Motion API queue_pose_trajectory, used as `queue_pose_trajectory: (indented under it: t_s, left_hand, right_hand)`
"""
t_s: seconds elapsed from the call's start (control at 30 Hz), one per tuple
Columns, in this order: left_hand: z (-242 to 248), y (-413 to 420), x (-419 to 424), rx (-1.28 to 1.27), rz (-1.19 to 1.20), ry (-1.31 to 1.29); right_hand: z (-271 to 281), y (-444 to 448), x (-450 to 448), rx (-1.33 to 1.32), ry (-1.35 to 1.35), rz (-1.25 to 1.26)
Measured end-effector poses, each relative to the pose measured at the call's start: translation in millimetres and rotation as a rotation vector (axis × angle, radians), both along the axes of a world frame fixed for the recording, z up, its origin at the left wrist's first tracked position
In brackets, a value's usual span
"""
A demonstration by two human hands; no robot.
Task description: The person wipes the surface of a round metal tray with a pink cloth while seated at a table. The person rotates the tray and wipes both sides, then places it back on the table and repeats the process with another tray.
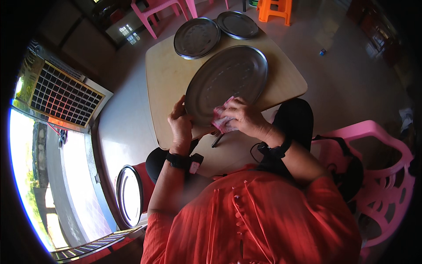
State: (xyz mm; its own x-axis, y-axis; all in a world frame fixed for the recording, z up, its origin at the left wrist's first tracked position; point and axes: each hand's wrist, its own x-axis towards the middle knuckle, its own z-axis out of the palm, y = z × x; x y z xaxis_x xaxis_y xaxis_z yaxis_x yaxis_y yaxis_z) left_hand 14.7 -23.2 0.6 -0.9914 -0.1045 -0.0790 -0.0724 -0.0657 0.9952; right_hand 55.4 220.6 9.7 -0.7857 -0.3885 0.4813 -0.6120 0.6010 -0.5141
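Note:
A large oval metal platter point(227, 79) is tilted up over the near part of a light wooden-topped table point(165, 82). My left hand point(180, 123) grips its lower left rim, with the fingers partly hidden behind it. In my right hand point(242, 118) is a bunched pink and white cloth point(225, 115), pressed to the lower right rim of the platter. Beyond the platter, two stacks of round metal plates stand on the far part of the table, one at the left point(196, 38) and one at the right point(238, 24).
At my left side, a round metal plate or tray point(129, 196) reflects bright light on something red. A pink plastic chair point(379, 132) is at my right, another pink chair point(158, 8) beyond the table. An orange plastic stool point(275, 11) stands at the far right. A small blue object point(322, 51) lies on the floor.

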Motion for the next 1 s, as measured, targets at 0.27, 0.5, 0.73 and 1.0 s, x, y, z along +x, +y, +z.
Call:
queue_pose_trajectory:
  t_s: [0.27,0.5,0.73,1.0]
  left_hand:
    - [-6,-5,-21,0.082,-0.044,0.043]
    - [-23,4,-16,-0.200,0.025,0.302]
    - [-14,3,-11,-0.017,0.000,0.198]
    - [-14,3,-9,-0.014,0.014,0.210]
  right_hand:
    - [-3,36,-29,0.340,0.197,-0.511]
    - [-12,-34,-14,0.322,0.146,-0.269]
    - [-10,-9,-31,0.376,0.075,-0.416]
    - [-16,50,-50,0.338,0.044,-0.706]
